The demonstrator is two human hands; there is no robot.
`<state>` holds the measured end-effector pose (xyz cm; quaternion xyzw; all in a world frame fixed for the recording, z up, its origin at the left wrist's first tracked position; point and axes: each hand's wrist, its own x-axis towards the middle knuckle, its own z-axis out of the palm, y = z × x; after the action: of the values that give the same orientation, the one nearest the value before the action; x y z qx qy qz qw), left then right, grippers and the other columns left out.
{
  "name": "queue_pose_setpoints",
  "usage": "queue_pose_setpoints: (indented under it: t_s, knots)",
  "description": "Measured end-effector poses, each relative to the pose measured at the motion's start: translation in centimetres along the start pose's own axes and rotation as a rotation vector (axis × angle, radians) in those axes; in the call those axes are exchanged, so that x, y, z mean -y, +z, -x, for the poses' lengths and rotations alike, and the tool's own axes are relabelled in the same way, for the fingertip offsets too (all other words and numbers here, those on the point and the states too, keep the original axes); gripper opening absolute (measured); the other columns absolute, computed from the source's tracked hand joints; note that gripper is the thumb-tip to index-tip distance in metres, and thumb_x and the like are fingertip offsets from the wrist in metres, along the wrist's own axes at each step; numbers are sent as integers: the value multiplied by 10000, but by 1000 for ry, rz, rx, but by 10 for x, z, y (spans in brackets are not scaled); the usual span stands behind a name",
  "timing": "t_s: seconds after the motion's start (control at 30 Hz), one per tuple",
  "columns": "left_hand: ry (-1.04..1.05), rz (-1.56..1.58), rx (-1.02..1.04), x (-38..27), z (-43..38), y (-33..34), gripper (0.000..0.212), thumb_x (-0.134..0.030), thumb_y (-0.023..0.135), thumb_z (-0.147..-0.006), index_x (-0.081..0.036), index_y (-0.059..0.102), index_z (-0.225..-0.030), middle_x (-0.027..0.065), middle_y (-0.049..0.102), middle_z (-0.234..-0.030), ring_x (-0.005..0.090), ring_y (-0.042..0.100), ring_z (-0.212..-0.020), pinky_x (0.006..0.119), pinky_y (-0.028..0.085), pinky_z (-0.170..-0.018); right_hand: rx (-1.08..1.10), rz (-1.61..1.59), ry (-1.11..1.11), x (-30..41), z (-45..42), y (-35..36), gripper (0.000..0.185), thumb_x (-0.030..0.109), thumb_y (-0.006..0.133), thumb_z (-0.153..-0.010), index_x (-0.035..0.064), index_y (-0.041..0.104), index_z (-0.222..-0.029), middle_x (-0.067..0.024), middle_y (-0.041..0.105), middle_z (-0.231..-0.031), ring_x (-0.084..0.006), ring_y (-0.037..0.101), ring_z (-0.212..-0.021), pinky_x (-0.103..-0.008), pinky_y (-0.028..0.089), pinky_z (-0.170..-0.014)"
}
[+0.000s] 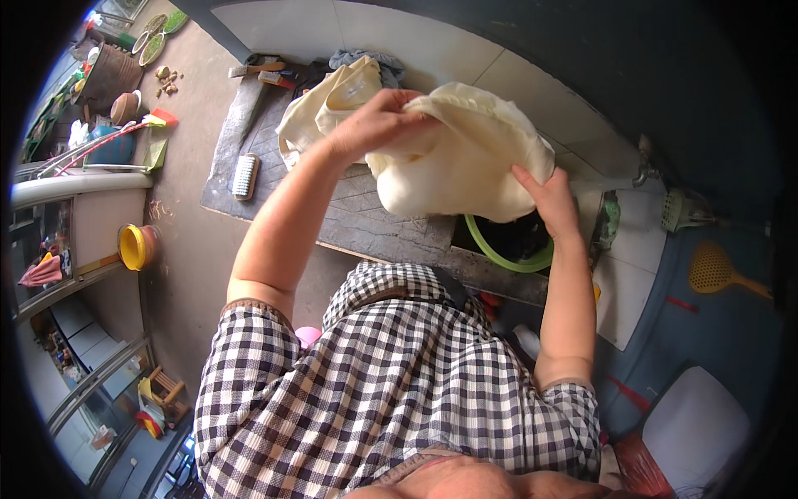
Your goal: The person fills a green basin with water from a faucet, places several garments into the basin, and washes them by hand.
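Note:
A cream-coloured cloth garment (461, 168) hangs spread between my two hands above the stone washing slab (368, 215). My left hand (399, 118) grips its upper edge, and my right hand (552, 196) holds its right side with the thumb on the fabric. More cream fabric (302, 121) lies on the slab beyond my left forearm. Under the held garment, a green-rimmed basin (511, 265) with dark contents sits in the recess at the slab's right; the garment partly hides it. A scrubbing brush (245, 177) rests bristles up on the slab's left part.
Another brush (257, 68) and grey cloth (389, 65) lie at the slab's back edge by the tiled wall. A tap (646, 163) projects at the right, near a hanging yellow strainer (711, 268). On the floor at the left stands a yellow bucket (134, 247).

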<state>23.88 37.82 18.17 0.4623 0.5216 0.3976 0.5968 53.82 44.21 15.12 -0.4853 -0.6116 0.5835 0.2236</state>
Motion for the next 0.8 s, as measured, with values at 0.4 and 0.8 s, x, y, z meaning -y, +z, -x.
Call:
queue_pose_setpoints:
  t_s: [0.4, 0.8]
  knots:
    - [308, -783, -314, 119, -21, -1, 922, -91, 747, -692, -110, 220, -1448, 206, 322, -1425, 320, 330, -1320, 410, 309, -1083, 190, -248, 110, -18, -14, 38, 292, 154, 593, -897, -42, 575, -1112, -77, 652, -1026, -138, 603, -899, -280, 474, -803]
    - [159, -279, -144, 49, 5, 68, 457, 58, 470, -867, -14, 422, -1315, 119, 620, -941, 116, 593, -627, 232, 484, -496, 353, -692, -14, 6, -16, 39, 554, 215, 668, -844, 7, 411, -1289, -72, 506, -1241, -172, 461, -1177, -311, 354, -1002]
